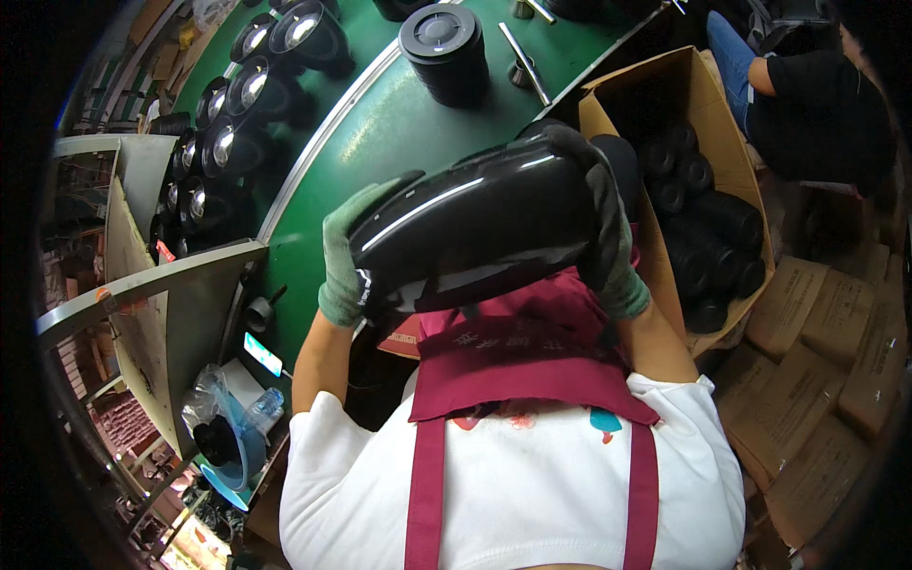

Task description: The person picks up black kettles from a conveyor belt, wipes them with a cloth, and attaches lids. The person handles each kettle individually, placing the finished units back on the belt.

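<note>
A large, glossy black barrel-shaped shell [475, 223] lies tilted across the front of my body, its right end higher than its left. My left hand [350, 242], in a green glove with dark fingers, grips the left end. At the right end my right hand [608, 223], gloved the same way, is wrapped round the edge with dark fingers over the top. Beyond the shell, a stack of black round ribbed parts [443, 49] stands on the green table [356, 157]. Whatever is inside the shell is hidden.
Several black bowl-shaped parts with shiny centres [252, 85] stand at the far left. Metal bars with round bases [524, 66] lie beyond the stack. An open carton [750, 190] of black parts is at my right, with closed cartons [788, 399] nearby. Another person [817, 114] sits far right.
</note>
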A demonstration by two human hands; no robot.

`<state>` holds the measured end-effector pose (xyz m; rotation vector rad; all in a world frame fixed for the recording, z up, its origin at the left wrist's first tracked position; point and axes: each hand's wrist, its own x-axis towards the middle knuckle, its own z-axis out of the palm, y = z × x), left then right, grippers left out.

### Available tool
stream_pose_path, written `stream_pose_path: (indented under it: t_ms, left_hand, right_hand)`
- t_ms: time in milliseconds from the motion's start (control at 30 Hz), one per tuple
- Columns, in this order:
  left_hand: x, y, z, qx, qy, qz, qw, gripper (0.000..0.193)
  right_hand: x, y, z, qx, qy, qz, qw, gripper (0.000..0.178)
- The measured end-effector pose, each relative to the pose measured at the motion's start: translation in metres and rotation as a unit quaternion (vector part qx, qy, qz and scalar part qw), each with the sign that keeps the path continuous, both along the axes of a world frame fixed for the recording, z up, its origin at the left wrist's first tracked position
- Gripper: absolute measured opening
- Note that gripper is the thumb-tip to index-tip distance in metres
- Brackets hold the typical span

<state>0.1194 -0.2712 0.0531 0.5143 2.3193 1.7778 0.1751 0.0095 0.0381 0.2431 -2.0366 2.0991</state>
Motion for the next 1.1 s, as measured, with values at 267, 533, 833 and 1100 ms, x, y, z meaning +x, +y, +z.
stream_pose_path:
  t_ms: [267,533,833,1100]
  left_hand:
    - [0.007,-0.001,-0.047,0.102,-0.142,0.007,0.985,0.05]
    - [-0.002,0.063,-0.045,0.042,-0.056,-0.068,0.995,0.053]
    - [0.007,0.099,-0.1,-0.108,0.102,-0.18,0.972,0.101]
    - [0.016,0.145,-0.124,-0.025,0.114,-0.138,0.984,0.073]
  right_hand:
    - [-0.001,0.008,-0.011,-0.013,-0.004,-0.008,1.0,0.051]
    - [-0.004,0.101,-0.032,0.153,0.004,-0.025,0.988,0.049]
    - [-0.006,0.083,-0.054,0.436,0.061,0.137,0.888,0.051]
    - [-0.223,0.08,-0.178,0.431,-0.308,-0.101,0.842,0.11]
